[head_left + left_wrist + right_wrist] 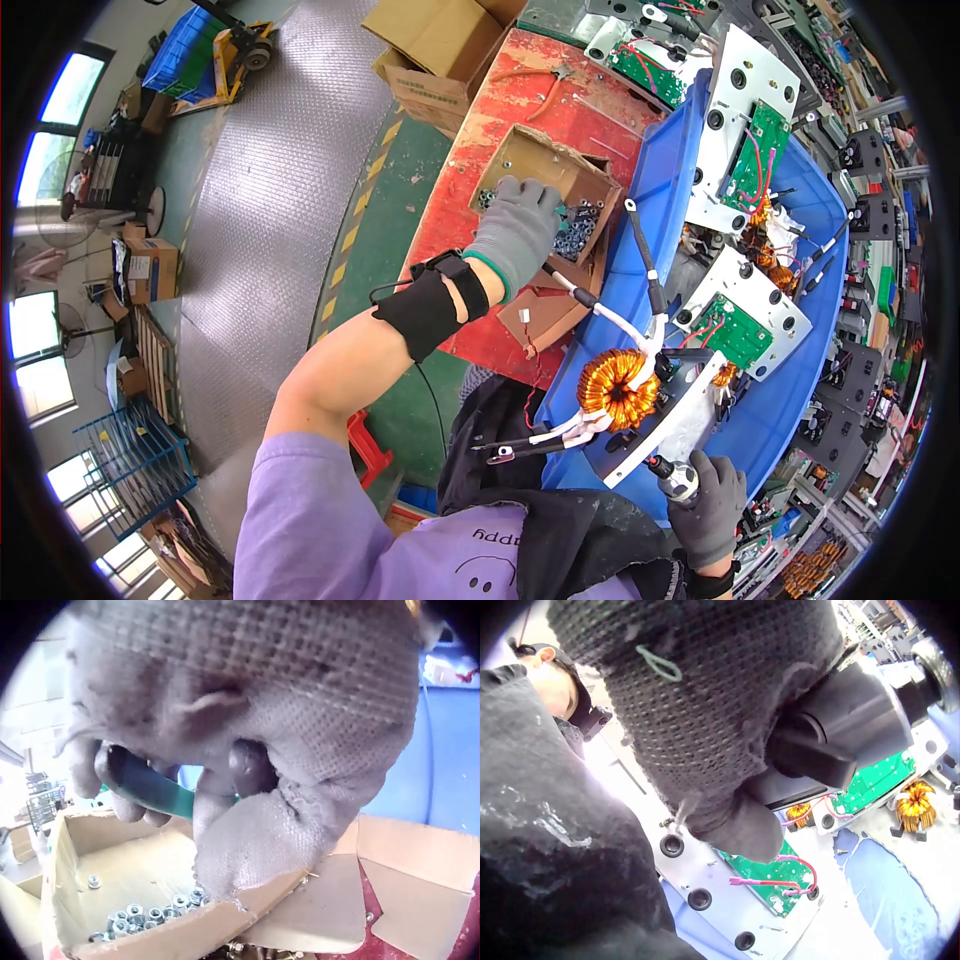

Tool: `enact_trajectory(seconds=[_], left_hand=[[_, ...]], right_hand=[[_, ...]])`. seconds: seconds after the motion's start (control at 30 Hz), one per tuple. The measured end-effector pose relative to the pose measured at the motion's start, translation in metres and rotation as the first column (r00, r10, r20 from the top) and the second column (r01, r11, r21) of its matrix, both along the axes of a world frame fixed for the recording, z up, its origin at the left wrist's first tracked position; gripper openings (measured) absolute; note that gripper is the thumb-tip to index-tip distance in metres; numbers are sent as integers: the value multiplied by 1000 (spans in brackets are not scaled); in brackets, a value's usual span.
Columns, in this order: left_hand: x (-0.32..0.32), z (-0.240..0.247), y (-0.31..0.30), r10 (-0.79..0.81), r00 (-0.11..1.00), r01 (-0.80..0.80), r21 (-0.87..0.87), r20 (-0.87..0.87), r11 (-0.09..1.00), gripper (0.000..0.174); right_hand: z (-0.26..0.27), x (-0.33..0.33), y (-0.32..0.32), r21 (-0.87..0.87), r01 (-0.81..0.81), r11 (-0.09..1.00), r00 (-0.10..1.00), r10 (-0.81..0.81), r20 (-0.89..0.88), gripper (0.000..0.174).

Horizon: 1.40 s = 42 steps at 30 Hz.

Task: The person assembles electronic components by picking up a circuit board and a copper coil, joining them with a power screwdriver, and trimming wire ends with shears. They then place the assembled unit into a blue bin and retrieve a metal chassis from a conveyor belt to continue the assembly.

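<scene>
My gloved left hand [515, 225] is over a cardboard box [540, 160] of metal nuts [575, 232]. In the left wrist view its fingers curl round a teal-and-black tool handle [146, 784]; the rest of that tool is hidden by the glove. Several loose nuts [135, 919] lie in the box below that hand. My gloved right hand [710, 510] grips a power screwdriver [680, 482] beside a metal plate [665, 425]. A copper-wound coil [618, 390] with white-sleeved leads sits just left of this plate.
A blue bin [815, 350] holds more white plates with green circuit boards [735, 330]. Orange-handled pliers [545, 95] lie on the worn red tabletop [480, 150]. An open carton [440, 50] stands past the table's far end. Crowded parts shelves run along the right.
</scene>
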<state>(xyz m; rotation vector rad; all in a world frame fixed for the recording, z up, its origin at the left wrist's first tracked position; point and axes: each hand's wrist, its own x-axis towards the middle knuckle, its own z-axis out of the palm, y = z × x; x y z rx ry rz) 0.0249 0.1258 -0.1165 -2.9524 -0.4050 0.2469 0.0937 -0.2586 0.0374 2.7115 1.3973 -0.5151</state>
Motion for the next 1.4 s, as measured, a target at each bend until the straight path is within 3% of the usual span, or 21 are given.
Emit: enact_trajectory(seconds=[0.07, 0.3, 0.4, 0.47, 0.53, 0.57, 0.6, 0.67, 0.73, 0.77, 0.83, 0.87, 0.97, 1.0, 1.07, 1.1, 1.33, 1.4], left_hand=[[2, -4, 1, -17, 999, 19, 68, -35, 997, 16], [-3, -13, 6, -30, 999, 32, 52, -43, 998, 17], [-8, -5, 8, 45, 999, -46, -86, -18, 995, 24], [-27, 24, 7, 256, 961, -203, -356, 107, 912, 36], [-53, 78, -5, 469, 873, -334, -534, 136, 777, 45], [-73, 105, -11, 495, 859, -259, -724, 129, 639, 43], [-95, 131, -16, 525, 843, -170, -871, 113, 461, 40], [-136, 174, -21, 286, 957, -26, -995, -53, -97, 41], [-153, 176, -44, 111, 977, 197, -966, 180, -166, 39], [-160, 175, -53, 124, 976, 198, -965, 179, -171, 39], [-172, 172, -70, -107, 973, -232, -898, -206, -374, 43], [-174, 167, -79, -95, 974, -229, -896, -208, -381, 43], [-162, 154, -99, -130, 859, -501, -764, -495, -407, 49], [-161, 149, -106, -128, 861, -497, -761, -492, -416, 49], [-160, 140, -121, 26, 915, -350, -822, -403, -449, 48], [-157, 139, -122, -10, 893, -412, -810, -449, -417, 47], [-146, 143, -116, -1, 910, -384, -841, -415, -381, 44], [-140, 149, -113, -46, 895, -441, -863, -444, -245, 42]], right_hand=[[0, 0, -1, 3, -4, 1000, 1000, 4, 0, 56], [1, 1, 0, 21, -9, 1000, 1000, 9, -9, 56], [0, 0, -1, 1, 2, 1000, 1000, -2, -1, 55], [-2, 2, -1, 12, -15, 1000, 1000, 15, 3, 60], [-2, 3, -3, 2, -23, 1000, 1000, 23, 3, 65], [-3, 4, -3, 15, -28, 999, 1000, 28, -2, 65], [-3, 4, -2, 28, -37, 999, 999, 37, -6, 64], [-4, 4, -2, 11, -35, 999, 999, 36, -26, 63], [-4, 5, -3, 33, -33, 999, 998, 34, -44, 64], [-3, 5, -2, 11, -29, 1000, 999, 29, -43, 63], [-4, 5, -4, 6, -41, 999, 999, 41, -32, 62], [-5, 4, -4, 8, -38, 999, 999, 38, -21, 61], [0, 2, 6, 24, -59, 998, 998, 59, 6, 55], [0, 2, 5, 16, -65, 998, 998, 65, 7, 55], [-1, 3, 4, 20, -62, 998, 998, 62, 10, 54], [-1, 4, 3, 16, -67, 998, 998, 67, 10, 54], [4, 6, 6, 2, -89, 996, 995, 89, 49, 54], [6, 6, 7, -7, -98, 995, 993, 99, 70, 53]])
